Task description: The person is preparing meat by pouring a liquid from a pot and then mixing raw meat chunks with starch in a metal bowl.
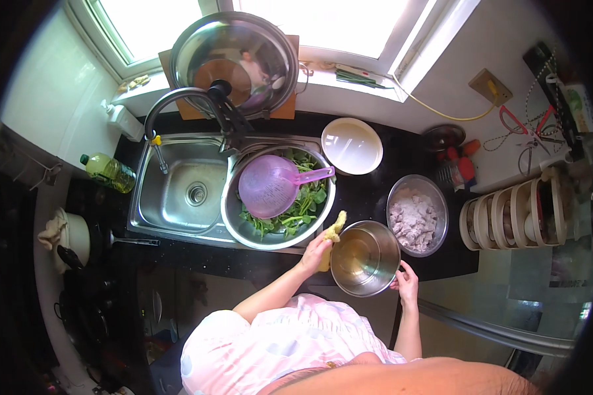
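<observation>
A deep stainless steel pot (365,257) is tilted at the counter's front edge, its inside showing. At its left side, my left hand (317,253) holds a yellow cloth (335,228). My right hand (406,280) grips the pot at its lower right. Just beyond, to the right, stands a metal bowl (417,216) of pale, powder-coated pieces of food. To the left, a large steel basin (231,217) holds leafy greens (304,210), and a purple plastic strainer (269,186) lies upside down on them.
The steel sink (178,197) with its faucet (162,108) is at the left, an oil bottle (109,173) beside it. A large lid (234,61) leans behind. A white bowl (352,145) stands at the back; a beige rack (514,215) is at the right.
</observation>
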A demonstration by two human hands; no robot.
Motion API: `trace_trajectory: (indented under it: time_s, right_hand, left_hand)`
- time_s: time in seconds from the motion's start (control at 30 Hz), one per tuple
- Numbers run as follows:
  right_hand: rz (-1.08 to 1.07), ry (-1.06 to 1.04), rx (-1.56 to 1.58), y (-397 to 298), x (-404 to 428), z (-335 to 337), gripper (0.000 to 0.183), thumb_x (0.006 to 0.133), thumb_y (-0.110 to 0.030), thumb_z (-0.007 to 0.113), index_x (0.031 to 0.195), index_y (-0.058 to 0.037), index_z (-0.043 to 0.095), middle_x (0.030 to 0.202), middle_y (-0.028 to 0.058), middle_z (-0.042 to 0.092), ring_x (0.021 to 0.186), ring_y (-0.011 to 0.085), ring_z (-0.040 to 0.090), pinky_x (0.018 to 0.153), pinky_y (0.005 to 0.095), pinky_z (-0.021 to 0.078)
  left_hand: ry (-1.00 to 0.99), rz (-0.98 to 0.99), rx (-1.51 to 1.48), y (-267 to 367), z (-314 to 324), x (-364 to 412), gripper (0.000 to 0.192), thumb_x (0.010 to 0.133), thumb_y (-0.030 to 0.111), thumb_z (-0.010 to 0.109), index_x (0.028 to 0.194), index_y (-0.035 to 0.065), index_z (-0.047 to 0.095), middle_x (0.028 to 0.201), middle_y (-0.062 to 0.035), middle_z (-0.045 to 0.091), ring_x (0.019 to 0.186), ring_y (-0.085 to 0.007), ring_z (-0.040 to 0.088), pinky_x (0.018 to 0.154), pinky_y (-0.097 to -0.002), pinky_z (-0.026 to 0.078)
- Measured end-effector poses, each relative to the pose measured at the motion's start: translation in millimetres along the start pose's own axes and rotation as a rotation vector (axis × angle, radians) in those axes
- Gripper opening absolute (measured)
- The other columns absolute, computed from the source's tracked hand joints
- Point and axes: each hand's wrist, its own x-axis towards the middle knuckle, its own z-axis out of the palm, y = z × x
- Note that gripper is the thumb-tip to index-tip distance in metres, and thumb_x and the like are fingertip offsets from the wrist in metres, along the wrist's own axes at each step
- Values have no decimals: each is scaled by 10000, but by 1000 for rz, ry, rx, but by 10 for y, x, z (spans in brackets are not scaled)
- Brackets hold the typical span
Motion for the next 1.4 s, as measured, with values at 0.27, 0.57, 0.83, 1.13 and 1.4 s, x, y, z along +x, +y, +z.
trace_trajectory:
  time_s: [0.27, 0.57, 0.83, 1.13, 1.4]
  right_hand:
    - [-40, 24, -72, 26, 6, 45, 307, 905, -33, 527, 1210, 1, 515, 634, 16, 528, 467, 100, 567, 409, 239, 513]
    - [-19, 48, 10, 10, -117, 220, 354, 910, -20, 515, 1257, 13, 457, 631, 18, 513, 452, 106, 568, 404, 242, 524]
    - [166, -12, 231, 89, -144, 189, 357, 963, -193, 519, 1277, -40, 446, 763, 101, 626, 582, 162, 634, 516, 287, 557]
    - [184, 108, 1028, 619, 959, -233, 487, 959, -395, 501, 1272, -45, 370, 1145, 262, 571, 992, 325, 631, 783, 402, 564]
    - [114, 415, 908, 820, 1305, -580, 383, 827, -136, 506, 1195, -102, 406, 1027, 138, 571, 736, 287, 648, 489, 356, 576]
  left_hand:
    - [-108, 207, 420, 57, 56, -83, 427, 948, 90, 442, 1368, 14, 448, 1441, -95, 416, 1330, -185, 374, 1104, -313, 269]
    - [-90, -1, 342, 64, -162, -864, 407, 967, 123, 447, 1359, 13, 442, 1363, -97, 484, 1253, -196, 454, 1051, -317, 343]
    - [373, -298, -202, -111, -364, -770, 344, 956, 158, 424, 1242, -19, 498, 1209, -131, 585, 1109, -247, 574, 987, -389, 429]
    - [291, -662, -351, -159, -152, -737, 375, 977, 215, 366, 1252, -21, 465, 1192, -193, 581, 1112, -343, 568, 992, -479, 430]
    - [337, -731, -396, -304, -38, -503, 411, 981, 246, 350, 1258, -34, 466, 1233, -201, 571, 1136, -359, 552, 1038, -495, 380]
